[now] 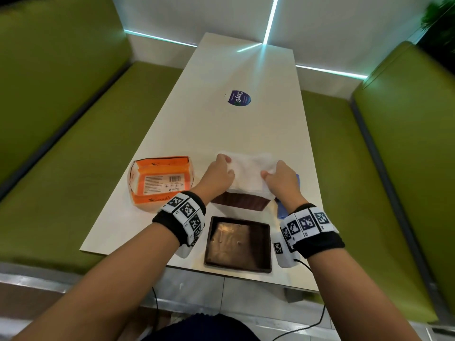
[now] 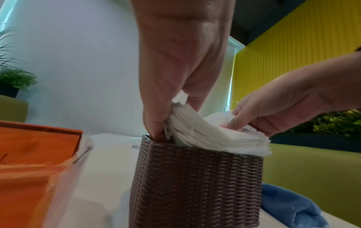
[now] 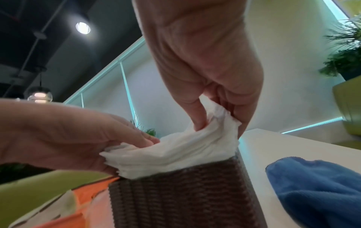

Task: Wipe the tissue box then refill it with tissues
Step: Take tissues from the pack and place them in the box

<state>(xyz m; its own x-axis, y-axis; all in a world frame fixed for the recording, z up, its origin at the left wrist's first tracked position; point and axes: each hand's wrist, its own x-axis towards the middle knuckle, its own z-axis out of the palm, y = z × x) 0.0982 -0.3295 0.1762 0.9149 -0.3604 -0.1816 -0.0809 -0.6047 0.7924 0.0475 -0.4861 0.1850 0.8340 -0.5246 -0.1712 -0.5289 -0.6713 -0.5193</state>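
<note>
Green booth seats flank one long white table (image 1: 246, 70) with a white wall behind it and a round blue sticker (image 1: 238, 97) mid-table. Count: one brown woven tissue box (image 1: 240, 202), one stack of white tissues (image 1: 247, 172), one brown square lid (image 1: 238, 243), one orange tissue wrapper (image 1: 160, 182), one blue cloth (image 1: 283, 207), two hands.

Tissue box stands upright near the table's near end, open at the top, between the wrapper on its left and the cloth on its right. Lid lies flat, inner side up, just in front of the box at the near edge. Wrapper is torn open and lies flat; no tissues show in it from the head view. Cloth lies bunched, just beside the box's right wall.

Tissue stack sits in the box mouth, bowed down in the middle, its edges sticking out above the rim. Left hand (image 1: 220, 172) grips the stack's left end, thumb (image 2: 156, 117) going down inside the box's left wall, fingers curled over the top of the stack. Right hand (image 1: 280, 177) pinches the right end, fingers (image 3: 197, 114) pressed into the top layers and the thumb on the outer side. Both hands are directly above the box, one at each end of the stack, palms facing each other. Both wrists carry black bands with printed markers.
</note>
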